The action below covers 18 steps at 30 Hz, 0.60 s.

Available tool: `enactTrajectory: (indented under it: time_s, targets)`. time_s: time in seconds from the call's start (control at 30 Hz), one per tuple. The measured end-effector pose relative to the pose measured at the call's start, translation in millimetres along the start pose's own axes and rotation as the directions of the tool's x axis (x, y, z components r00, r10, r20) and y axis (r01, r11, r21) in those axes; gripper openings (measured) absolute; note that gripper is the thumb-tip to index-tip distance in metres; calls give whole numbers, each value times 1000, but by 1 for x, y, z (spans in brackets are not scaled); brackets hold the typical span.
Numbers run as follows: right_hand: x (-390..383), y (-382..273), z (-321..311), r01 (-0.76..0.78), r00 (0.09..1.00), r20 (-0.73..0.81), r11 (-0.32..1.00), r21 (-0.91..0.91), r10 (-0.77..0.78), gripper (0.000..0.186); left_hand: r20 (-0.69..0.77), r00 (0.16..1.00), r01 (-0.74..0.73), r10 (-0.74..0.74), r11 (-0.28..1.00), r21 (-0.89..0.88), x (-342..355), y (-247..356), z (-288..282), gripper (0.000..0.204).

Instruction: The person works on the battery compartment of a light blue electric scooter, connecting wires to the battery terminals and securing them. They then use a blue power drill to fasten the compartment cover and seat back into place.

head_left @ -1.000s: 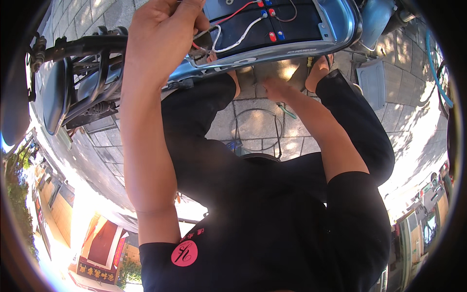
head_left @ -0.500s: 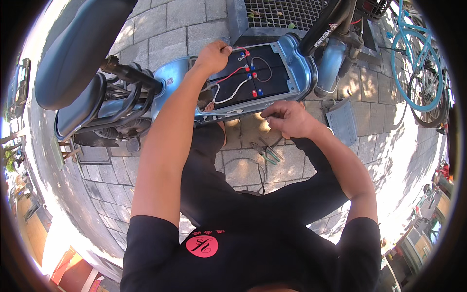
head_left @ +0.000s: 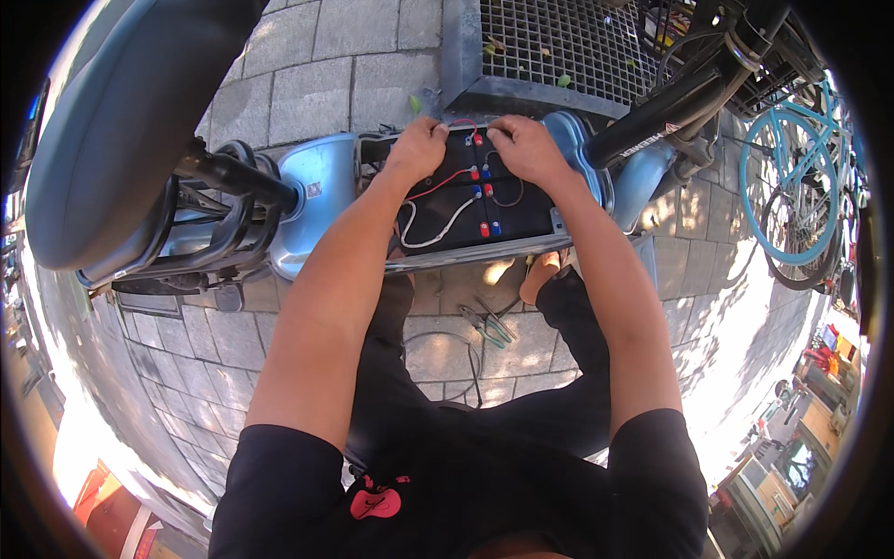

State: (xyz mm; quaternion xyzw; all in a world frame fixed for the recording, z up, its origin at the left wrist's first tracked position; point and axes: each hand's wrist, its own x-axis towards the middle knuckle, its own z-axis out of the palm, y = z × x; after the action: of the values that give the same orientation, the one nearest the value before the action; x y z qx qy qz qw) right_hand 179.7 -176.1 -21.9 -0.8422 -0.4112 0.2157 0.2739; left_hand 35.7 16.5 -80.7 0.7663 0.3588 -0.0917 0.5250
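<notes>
My left hand (head_left: 417, 154) has its fingers curled together at the upper left of the black batteries (head_left: 447, 207) in the open deck of a blue scooter (head_left: 312, 210), beside a red wire (head_left: 438, 186). My right hand (head_left: 523, 151) is bent at their upper right, near a short red lead, with fingertips closed on something I cannot make out. Red and blue terminals (head_left: 483, 228) dot the battery tops. A white wire (head_left: 424, 239) loops across the lower left battery, and a dark looped wire (head_left: 510, 200) lies on the right one.
Pliers (head_left: 489, 331) and a cable loop (head_left: 428, 340) lie on the paving between my legs. A metal grate (head_left: 549, 56) is behind the scooter. The seat (head_left: 121, 130) overhangs the left, the steering column (head_left: 652, 112) rises right. A turquoise bicycle (head_left: 792, 186) stands at the far right.
My right hand has risen from below the deck to the batteries' upper edge, alongside my left. The view has shifted, showing more of the grate and scooter.
</notes>
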Motion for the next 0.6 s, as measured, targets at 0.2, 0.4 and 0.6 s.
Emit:
enactTrajectory:
  time_s: [0.2,0.4,0.6]
  targets:
    - [11,17,13,88,993,85,995,-41,-84,26,-92,989,-101,115,985,136,-7,11,6,46]
    - [8,21,17,174,983,57,985,-1,-174,24,-23,998,-51,57,979,199,-8,28,9,46]
    - [6,22,20,178,982,73,983,-41,-175,22,-17,1000,-22,26,973,231,-3,27,13,44]
